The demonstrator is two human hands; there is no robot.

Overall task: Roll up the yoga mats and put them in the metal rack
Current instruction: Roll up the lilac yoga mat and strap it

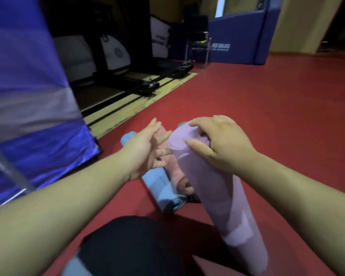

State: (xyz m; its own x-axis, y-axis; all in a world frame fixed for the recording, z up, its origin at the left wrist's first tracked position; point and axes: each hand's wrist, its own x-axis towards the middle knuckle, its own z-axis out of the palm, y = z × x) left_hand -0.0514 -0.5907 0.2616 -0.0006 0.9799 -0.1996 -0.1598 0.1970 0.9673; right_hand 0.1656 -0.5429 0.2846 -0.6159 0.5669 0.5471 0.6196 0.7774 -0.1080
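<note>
The one head-worn wide-angle camera looks forward and down, close over the left hand (145,150) and right hand (221,144), red floor (277,108) beyond.

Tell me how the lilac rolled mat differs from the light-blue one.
The rolled lilac yoga mat stands tilted, its far end raised; the rolled light-blue yoga mat lies flat on the red floor. The right hand grips the lilac mat's end; no hand holds the blue one. Both are rolled.
</note>
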